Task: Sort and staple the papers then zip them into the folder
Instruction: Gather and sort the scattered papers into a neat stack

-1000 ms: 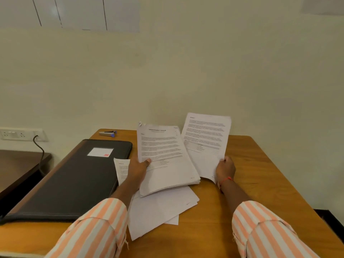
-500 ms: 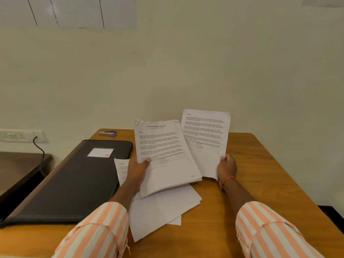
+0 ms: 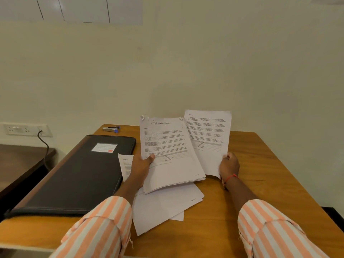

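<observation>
Sorting papers over bench (image 3: 270, 164)
Left hand (image 3: 141, 164) pinching transcript stack (image 3: 171, 153); right hand (image 3: 229, 164) gripping single sheet (image 3: 208, 135); loose sheets (image 3: 167, 205) beneath; zip folder (image 3: 78, 175), stapler (image 3: 111, 128) leftward.

The wooden surface (image 3: 270, 164) carries a closed black folder (image 3: 78, 175) along its left edge. A stapler (image 3: 111, 128) lies at the far left corner, just beyond the folder. Loose white papers (image 3: 163, 207) lie overlapping near the middle, toward the near edge.
</observation>
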